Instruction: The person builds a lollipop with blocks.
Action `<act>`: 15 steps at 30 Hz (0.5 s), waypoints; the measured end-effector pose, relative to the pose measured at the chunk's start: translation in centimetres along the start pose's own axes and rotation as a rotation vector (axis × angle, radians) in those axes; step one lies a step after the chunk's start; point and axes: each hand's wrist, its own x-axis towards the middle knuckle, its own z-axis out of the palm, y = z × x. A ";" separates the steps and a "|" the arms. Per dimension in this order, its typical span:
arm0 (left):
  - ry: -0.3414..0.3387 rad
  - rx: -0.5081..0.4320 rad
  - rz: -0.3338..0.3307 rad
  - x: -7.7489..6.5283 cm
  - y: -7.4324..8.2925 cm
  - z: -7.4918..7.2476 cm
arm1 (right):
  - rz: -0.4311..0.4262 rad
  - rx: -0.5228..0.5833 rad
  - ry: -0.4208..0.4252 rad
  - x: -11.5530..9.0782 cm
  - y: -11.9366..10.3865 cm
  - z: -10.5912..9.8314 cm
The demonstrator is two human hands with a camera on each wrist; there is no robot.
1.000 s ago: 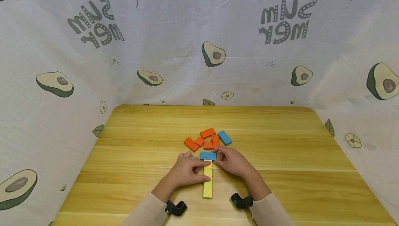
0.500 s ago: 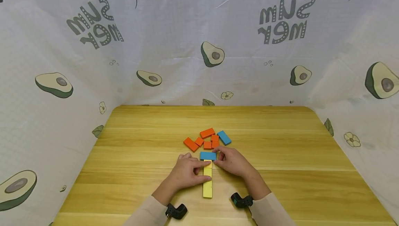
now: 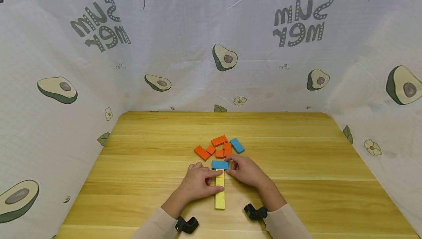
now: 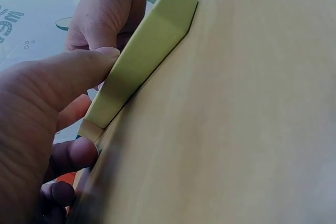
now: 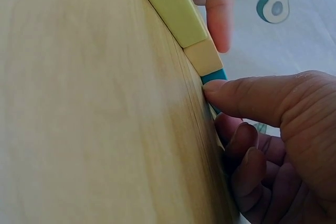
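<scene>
A blue rectangular block point(image 3: 219, 165) lies crosswise at the far end of a small yellow-orange block point(image 3: 219, 173), and a long yellow block point(image 3: 219, 197) runs on toward the person, so the three form a T. From the left, my left hand point(image 3: 197, 182) reaches over the yellow pieces. Its extended index finger rests on the small block and its thumb touches the long one. At the blue block's right end, my right hand point(image 3: 246, 171) pinches it, thumb by the near corner and index finger by the far one. In the right wrist view that thumb presses the blue block point(image 5: 214, 76).
Beyond the T lie several orange blocks, some oblong like this orange block point(image 3: 202, 153) and some square like this small one point(image 3: 219, 153). Another blue block point(image 3: 237, 145) lies tilted to their right. All rest on a wooden table point(image 3: 148, 129) before a patterned cloth point(image 3: 191, 41).
</scene>
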 end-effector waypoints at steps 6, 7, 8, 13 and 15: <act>0.013 -0.023 -0.002 0.0 0.0 0.0 | 0.004 0.001 -0.004 0.0 0.0 0.0; 0.016 -0.027 -0.002 0.0 0.0 0.1 | 0.006 0.003 -0.005 0.0 0.0 0.0; 0.017 -0.029 -0.004 0.0 0.0 0.1 | 0.007 0.004 -0.005 0.0 0.0 0.0; 0.000 -0.026 -0.029 0.1 0.1 -0.1 | 0.007 0.008 -0.004 0.0 0.0 0.1; -0.015 -0.019 -0.041 0.2 0.2 -0.2 | 0.006 0.010 -0.002 0.0 0.0 0.0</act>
